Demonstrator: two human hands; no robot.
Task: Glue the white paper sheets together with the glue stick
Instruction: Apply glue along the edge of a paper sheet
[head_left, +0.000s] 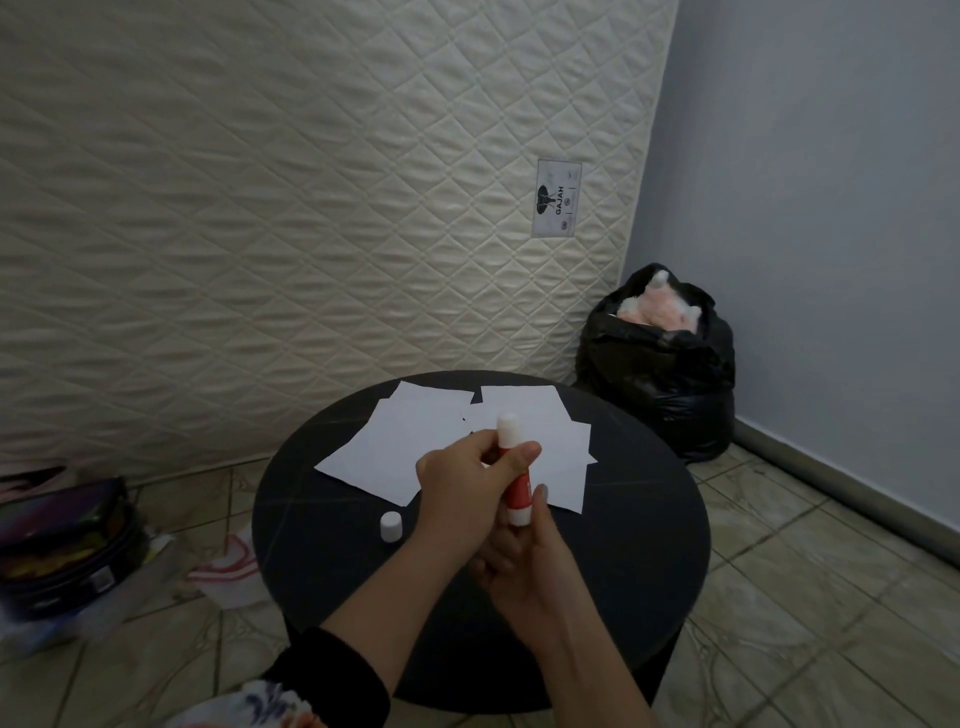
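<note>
A red glue stick (519, 491) with its white glue tip exposed stands upright above the round black table (623, 545). My left hand (462, 493) grips its upper body with thumb and fingers. My right hand (524, 561) holds its white base from below. The white cap (390, 526) stands on the table to the left of my hands. Several white paper sheets (395, 441) lie overlapping across the far half of the table, behind the glue stick.
A quilted mattress (311, 208) leans against the wall behind the table. A black plastic bag (660, 374) full of soft things sits in the corner to the right. A stack of folders (62, 551) and a cloth (228, 571) lie on the tiled floor at left.
</note>
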